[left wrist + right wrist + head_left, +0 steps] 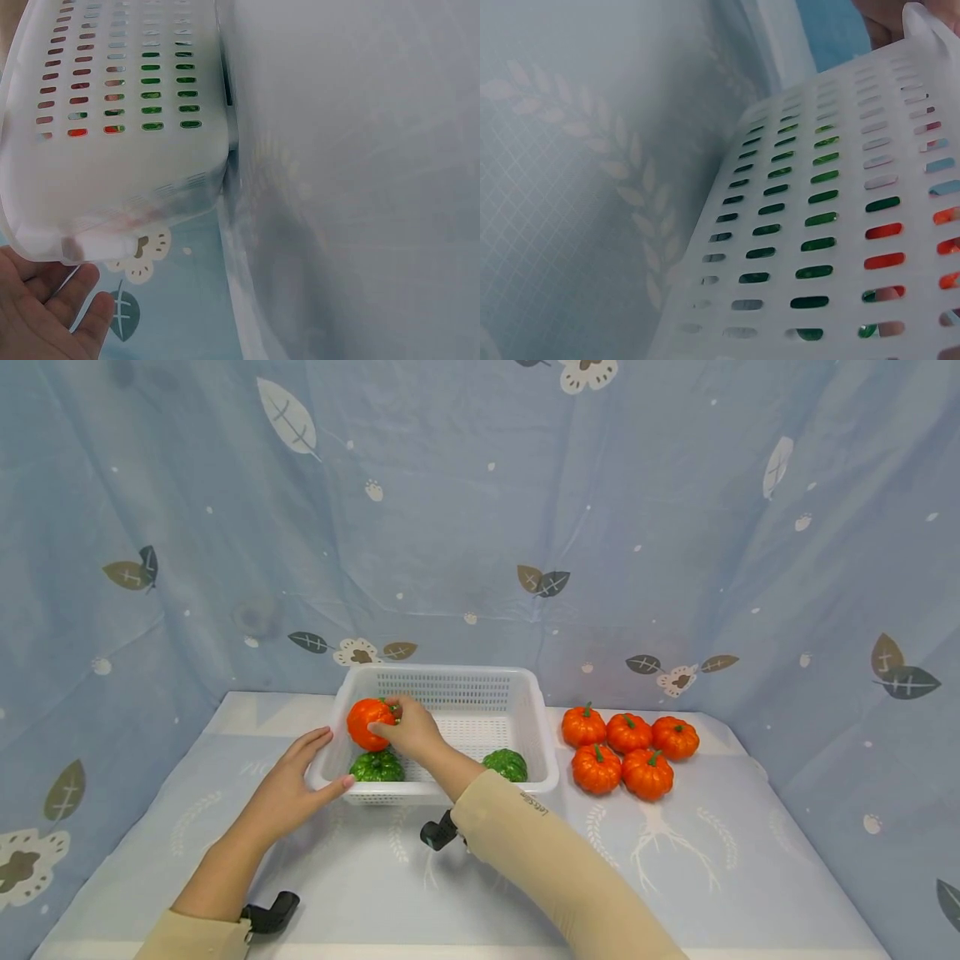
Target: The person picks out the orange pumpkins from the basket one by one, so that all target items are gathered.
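Observation:
A white plastic basket (435, 788) with slotted walls stands on the table. Inside its left part, my right hand (414, 731) pinches an orange pumpkin (366, 723) near its green stem, above a green pumpkin (377, 767). Another green pumpkin (507, 764) sits toward the basket's front right. My left hand (288, 792) touches the basket's front left corner, its fingers along the left rim and its thumb by the front rim. In the left wrist view, the left hand's fingers (71, 296) lie extended under the rim. Slots in the right wrist view show green and orange behind the wall.
Several orange pumpkins (628, 732) are grouped on the table to the right of the basket. A pale patterned cloth (720, 877) covers the table. Blue printed curtain (450, 510) hangs close behind and on both sides. Each wrist carries a black device (272, 913).

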`<state>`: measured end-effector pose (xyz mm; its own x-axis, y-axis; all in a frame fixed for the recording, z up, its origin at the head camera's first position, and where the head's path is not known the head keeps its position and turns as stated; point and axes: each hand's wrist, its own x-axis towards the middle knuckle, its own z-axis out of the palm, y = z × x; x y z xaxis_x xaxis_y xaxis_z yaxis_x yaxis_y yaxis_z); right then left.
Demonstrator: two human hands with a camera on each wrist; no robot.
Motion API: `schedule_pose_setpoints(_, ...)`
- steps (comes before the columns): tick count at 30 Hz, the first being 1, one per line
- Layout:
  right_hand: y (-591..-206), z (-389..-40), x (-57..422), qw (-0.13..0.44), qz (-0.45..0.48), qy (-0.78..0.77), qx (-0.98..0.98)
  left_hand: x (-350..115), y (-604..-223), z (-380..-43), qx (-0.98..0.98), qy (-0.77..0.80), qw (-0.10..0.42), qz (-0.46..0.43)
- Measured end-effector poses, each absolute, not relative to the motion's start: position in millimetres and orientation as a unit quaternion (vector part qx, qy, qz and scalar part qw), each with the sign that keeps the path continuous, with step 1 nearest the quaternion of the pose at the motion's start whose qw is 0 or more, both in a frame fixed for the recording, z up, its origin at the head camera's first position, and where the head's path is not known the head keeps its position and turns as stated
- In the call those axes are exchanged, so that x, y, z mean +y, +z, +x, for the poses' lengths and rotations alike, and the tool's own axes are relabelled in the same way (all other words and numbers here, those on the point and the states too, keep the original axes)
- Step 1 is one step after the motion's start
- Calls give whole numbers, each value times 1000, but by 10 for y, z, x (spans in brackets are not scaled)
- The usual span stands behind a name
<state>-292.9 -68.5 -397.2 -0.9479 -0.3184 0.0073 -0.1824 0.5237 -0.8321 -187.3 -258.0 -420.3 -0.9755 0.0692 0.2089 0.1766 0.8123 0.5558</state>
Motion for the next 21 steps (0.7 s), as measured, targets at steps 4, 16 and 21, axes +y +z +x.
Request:
schedule_pose_setpoints(4, -3965, -2917, -667, 76, -147, -473, 866, -2580, -4199, -1869, -948, -299, 89, -63)
schedule_pose_setpoints(16, -3797, -2778, -214, 73, -203, -499, 839, -2601, -4243, -1876, -950, -297, 79, -54)
schedule_pose_setpoints(21, -3678, -2713, 92, 60, -210, -488, 845, -2593, -4238, -1876, -950, -297, 83, -56)
